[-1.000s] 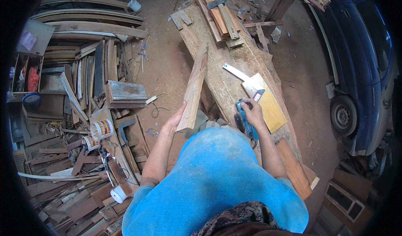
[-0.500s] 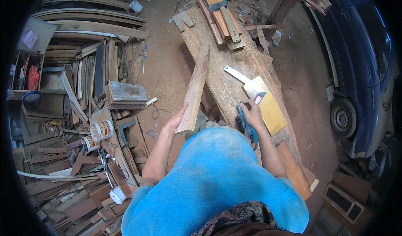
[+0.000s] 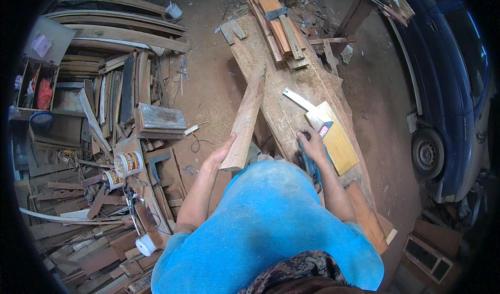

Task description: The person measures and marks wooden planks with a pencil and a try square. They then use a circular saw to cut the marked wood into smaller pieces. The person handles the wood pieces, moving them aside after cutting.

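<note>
While a person in a dusty blue shirt (image 3: 281, 221) is seen from above, their two bare hands work at the middle of the frame. The left hand (image 3: 221, 152), left of centre, grasps the near end of a long, pale brown wooden board (image 3: 245, 119), its fingers along the board's left edge. The board slants up and to the right from there, its far end overlapping the left edge of a sawdust-strewn workbench (image 3: 278, 115). Right of centre, the right hand (image 3: 312, 145) has its fingers curled at the upper end of a blue hand tool (image 3: 311, 168), which is mostly hidden by the hand and forearm; how firmly it grips cannot be told.

Just beside that hand lies a yellowish board (image 3: 341, 145), with a dark tool handle (image 3: 325, 129) at its left side and a silver metal rule (image 3: 298, 99) reaching out past its upper left corner. At the top of the frame, a dark-headed tool with a wooden handle (image 3: 291, 36) rests on stacked boards (image 3: 260, 12). An orange-brown plank (image 3: 364, 216) lies at lower right. Timber piles (image 3: 117, 31) fill the left of the frame, with two white buckets (image 3: 125, 164) among them. A dark blue car (image 3: 442, 59) stands at upper right.
</note>
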Available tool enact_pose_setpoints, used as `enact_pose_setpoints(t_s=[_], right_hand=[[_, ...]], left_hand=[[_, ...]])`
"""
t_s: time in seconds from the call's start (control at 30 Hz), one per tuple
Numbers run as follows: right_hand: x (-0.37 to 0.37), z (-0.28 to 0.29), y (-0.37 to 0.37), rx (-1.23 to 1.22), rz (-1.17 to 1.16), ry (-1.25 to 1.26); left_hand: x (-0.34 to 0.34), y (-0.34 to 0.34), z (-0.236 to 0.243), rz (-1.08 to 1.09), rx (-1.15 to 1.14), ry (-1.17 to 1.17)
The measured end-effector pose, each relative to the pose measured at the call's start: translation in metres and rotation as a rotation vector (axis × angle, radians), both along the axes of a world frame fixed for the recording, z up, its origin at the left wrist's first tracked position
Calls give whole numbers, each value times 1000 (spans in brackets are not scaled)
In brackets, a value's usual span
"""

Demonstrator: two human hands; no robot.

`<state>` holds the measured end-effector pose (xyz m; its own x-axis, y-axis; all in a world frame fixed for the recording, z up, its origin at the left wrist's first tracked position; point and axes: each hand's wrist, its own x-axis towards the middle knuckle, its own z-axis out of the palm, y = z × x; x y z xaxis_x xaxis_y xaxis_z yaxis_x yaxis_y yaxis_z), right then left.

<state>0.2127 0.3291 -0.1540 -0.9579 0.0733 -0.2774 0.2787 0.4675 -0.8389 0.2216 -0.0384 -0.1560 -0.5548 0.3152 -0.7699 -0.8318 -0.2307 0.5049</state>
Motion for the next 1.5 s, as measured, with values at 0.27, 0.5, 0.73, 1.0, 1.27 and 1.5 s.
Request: enact_pose_setpoints(t_s=[0.27, 0.5, 0.73, 1.0, 1.27, 1.5], right_hand=[[-1, -16, 2, -44, -22, -43], [1, -20, 3, 1, 21, 0], [5, -26, 5, -7, 16, 32], [8, -17, 8, 6, 17, -10], [10, -7, 12, 20, -15, 20], [3, -19, 4, -108, 9, -14]], left_hand=[[-2, 2, 5, 2, -8, -36], [2, 2, 1, 49, 75, -32], [1, 7, 9, 44, 50, -37], [-5, 7, 25, -82, -228, 80], [-38, -15, 124, -634, -1070, 420], [-30, -53, 156, -660, -969, 679]])
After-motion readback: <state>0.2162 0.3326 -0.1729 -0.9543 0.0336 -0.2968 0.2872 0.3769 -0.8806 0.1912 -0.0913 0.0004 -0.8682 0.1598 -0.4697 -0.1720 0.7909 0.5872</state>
